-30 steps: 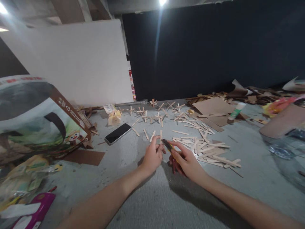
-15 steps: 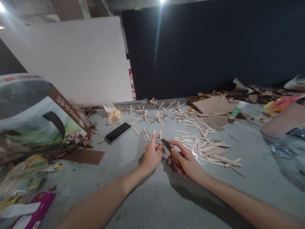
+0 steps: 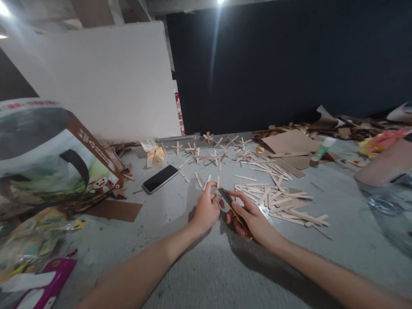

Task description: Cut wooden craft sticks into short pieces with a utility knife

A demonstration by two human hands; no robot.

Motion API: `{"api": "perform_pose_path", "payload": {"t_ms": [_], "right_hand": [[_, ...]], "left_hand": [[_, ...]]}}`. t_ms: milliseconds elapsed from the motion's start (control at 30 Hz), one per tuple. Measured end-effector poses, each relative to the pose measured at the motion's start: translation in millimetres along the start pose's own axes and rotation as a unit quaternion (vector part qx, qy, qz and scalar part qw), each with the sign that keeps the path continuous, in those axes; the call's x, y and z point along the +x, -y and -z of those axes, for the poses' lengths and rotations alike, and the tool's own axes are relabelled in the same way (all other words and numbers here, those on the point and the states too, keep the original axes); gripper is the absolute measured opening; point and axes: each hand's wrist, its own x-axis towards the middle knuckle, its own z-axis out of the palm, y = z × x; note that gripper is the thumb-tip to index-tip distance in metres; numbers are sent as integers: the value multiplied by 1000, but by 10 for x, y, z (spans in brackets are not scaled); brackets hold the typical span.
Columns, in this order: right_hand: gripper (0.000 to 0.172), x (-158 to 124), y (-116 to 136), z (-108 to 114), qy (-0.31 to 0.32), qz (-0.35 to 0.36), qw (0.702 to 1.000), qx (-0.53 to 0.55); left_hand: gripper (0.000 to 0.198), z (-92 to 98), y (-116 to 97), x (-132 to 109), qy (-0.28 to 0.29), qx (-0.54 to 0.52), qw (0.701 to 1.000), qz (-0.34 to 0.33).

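Note:
My left hand (image 3: 207,209) pinches a narrow wooden craft stick (image 3: 218,182) that stands upright between its fingers. In my right hand (image 3: 249,216) is a utility knife (image 3: 232,207) with a black and yellow body, its front end angled toward the stick. The knife's tip comes close to my left fingers; whether it touches the stick I cannot tell. Just beyond my hands lie several short stick pieces (image 3: 198,179). Right of my right hand spreads a loose pile of craft sticks (image 3: 283,201).
Crossed stick shapes (image 3: 215,158) stand toward the back. A phone (image 3: 160,179) lies left of centre. Cardboard sheets (image 3: 286,143) and a glue stick (image 3: 322,149) are at the back right. A large printed bag (image 3: 77,167) and a purple object (image 3: 53,279) occupy the left.
The whole view has shifted very slightly. My hands keep nearly the same pose, with the knife still against or close to the stick.

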Motion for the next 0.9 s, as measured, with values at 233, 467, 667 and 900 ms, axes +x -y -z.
{"api": "perform_pose_path", "payload": {"t_ms": [233,467,667,900], "right_hand": [[74,-11,6,-21,9,-13,1000,25],[68,-10,-11,-14,13,-20,998,53],[70,4,-13,14,21,-28,997,74],[68,-8,63,25,43,-80,989,115]], "left_hand": [[19,-13,4,2,-2,-12,1000,5],[19,-11,29,4,0,-13,1000,1],[17,-14,34,10,6,-7,1000,-1],[21,-9,61,12,15,-19,1000,-1]]}}
